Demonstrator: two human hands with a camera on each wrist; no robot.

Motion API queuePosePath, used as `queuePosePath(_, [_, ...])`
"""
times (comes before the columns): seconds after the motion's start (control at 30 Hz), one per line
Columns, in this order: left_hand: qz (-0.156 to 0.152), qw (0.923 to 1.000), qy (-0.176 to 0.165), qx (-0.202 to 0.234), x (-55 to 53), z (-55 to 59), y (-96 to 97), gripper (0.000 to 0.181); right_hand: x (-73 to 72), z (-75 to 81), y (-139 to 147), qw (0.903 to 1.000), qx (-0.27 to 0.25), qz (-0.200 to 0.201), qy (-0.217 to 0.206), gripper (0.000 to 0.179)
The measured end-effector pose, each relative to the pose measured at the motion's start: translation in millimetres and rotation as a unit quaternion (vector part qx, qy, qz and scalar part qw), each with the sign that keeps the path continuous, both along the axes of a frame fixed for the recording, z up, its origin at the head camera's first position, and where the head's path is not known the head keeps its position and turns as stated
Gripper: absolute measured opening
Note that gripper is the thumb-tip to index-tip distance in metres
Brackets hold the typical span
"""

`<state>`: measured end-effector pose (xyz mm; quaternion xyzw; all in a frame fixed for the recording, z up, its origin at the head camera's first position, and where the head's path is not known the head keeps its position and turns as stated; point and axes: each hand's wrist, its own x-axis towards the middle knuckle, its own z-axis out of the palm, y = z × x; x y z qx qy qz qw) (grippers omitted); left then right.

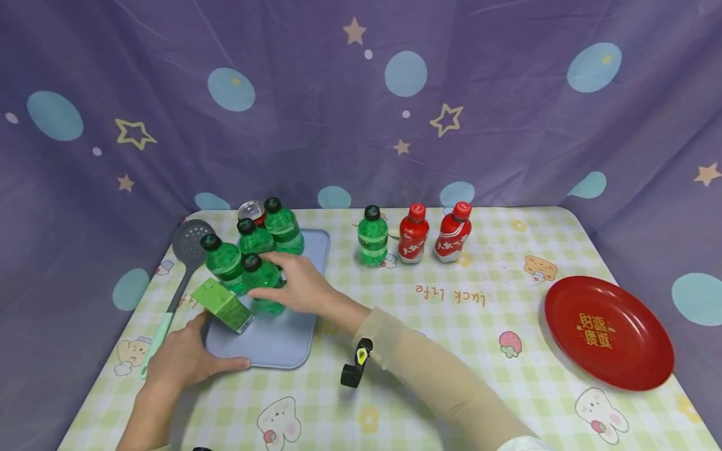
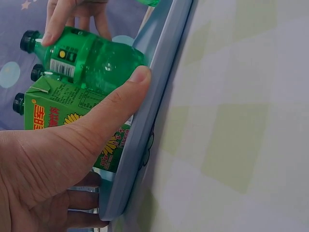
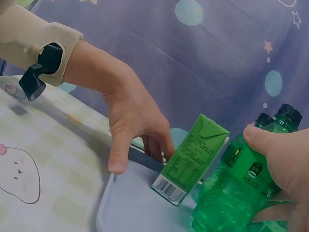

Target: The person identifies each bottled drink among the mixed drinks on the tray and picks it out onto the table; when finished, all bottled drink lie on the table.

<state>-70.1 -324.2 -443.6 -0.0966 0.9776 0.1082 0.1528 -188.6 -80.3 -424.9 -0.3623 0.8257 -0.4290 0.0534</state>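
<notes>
A green plastic bottle with a black cap (image 1: pixel 261 276) is in my right hand (image 1: pixel 301 282), gripped from its right side over the light blue tray (image 1: pixel 296 341). The right wrist view shows the thumb against this bottle (image 3: pixel 231 188). At the tray's near left corner is my left hand (image 1: pixel 183 357), thumb stretched along the front rim, other fingers by the left side. Just beyond it a green drink carton (image 1: pixel 222 304) stands on the tray, printed with yellow flowers in the left wrist view. Behind are more green bottles (image 1: pixel 224 260) and a can (image 1: pixel 252 212).
A slotted turner (image 1: pixel 190 241) with a mint handle lies left of the tray. Right of the tray, another green bottle (image 1: pixel 373 238) and two red bottles (image 1: pixel 413 235) stand near the back edge. A red plate (image 1: pixel 637 326) sits at the far right on the checked cloth.
</notes>
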Motion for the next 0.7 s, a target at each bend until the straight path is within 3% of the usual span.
queuePosePath(0.33, [0.003, 1.0, -0.003, 0.005, -0.7, 1.5, -0.6, 0.156, -4.6, 13.8, 33, 0.9981, -0.021, -0.048, 0.032, 0.072])
queuePosePath(0.7, [-0.004, 1.0, 0.007, 0.004, 0.5, 2.3, 0.1, 0.155, -13.6, 18.3, 88, 0.9928, -0.051, -0.106, 0.021, 0.07])
